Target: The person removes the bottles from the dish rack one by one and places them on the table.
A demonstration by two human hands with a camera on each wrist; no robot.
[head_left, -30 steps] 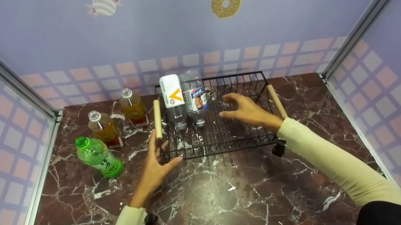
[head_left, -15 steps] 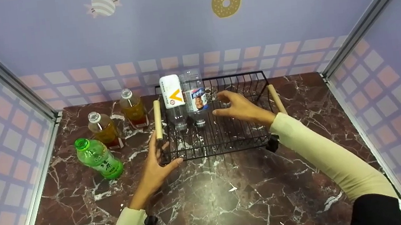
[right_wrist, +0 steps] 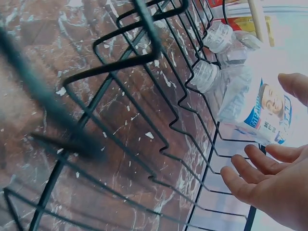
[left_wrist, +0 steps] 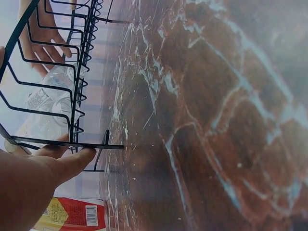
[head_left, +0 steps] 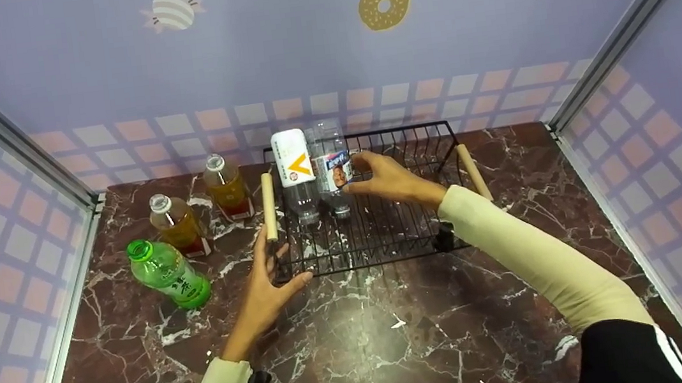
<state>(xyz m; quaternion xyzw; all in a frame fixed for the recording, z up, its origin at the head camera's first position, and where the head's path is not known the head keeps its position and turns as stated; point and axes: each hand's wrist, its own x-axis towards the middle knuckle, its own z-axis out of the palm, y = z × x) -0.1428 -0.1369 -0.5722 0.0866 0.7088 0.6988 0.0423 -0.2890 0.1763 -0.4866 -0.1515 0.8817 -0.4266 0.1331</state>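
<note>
A black wire dish rack (head_left: 387, 262) with pale wooden handles stands against the back wall. Two clear plastic bottles lean in it, necks down: a bottle with a white label and orange V (head_left: 292, 158), and a bottle with a face on its label (head_left: 333, 170). My right hand (head_left: 387, 176) is beside the face-label bottle, thumb and fingers spread apart; in the right wrist view the fingertips (right_wrist: 257, 153) lie close to its label, and contact is unclear. My left hand (head_left: 265, 290) holds the rack's front left corner; in the left wrist view its fingers (left_wrist: 72, 163) press against the wire.
Left of the rack stand two amber-drink bottles, the rear bottle (head_left: 227, 188) and the front bottle (head_left: 179, 224), both with red lower labels. A green tea bottle (head_left: 171, 275) is nearer the front. Walls enclose the marbled countertop (head_left: 358, 343) at the back and sides.
My right hand has moved left over the rack, up to the face-label bottle. The left hand stays at the rack's corner, and the bottles have not moved.
</note>
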